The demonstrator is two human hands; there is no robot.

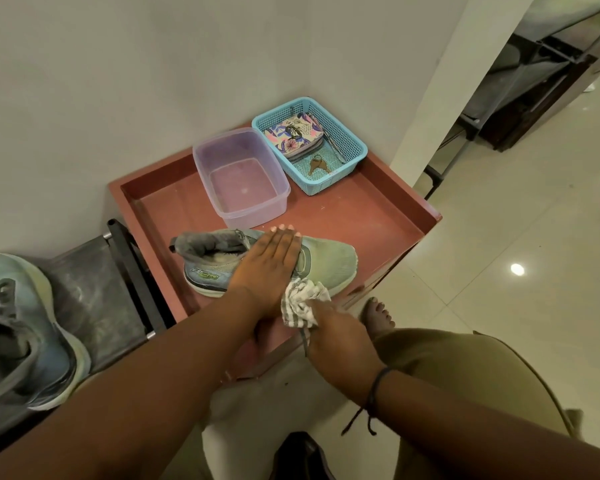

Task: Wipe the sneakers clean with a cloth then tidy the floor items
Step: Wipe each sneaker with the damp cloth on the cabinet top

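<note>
Head view looks down at a green sneaker (329, 261) lying on a red tray table (388, 216). The left hand (267, 268) lies flat on top of the shoe, fingers straight and close together, pressing it down so it does not slide. The right hand (329, 330) is bunched around a striped cloth (302, 303), which touches the near side of the shoe by the sole. The fingers are mostly hidden under the cloth, so how tight the grip is I can only guess.

A second sneaker (25, 327) sits off to the left on a dark rack (101, 292), well apart from the first one. Behind the shoe on the table are a clear tub (281, 188) with a little water in it and a blue basket (354, 143) holding a flowery pouch (291, 133) and keys (316, 164).

This looks like the wiping step, on the first shoe. Next the cloth should rub along the side and toe while the flat hand keeps the shoe still. The other shoe still needs a turn, and the tidying comes after.
</note>
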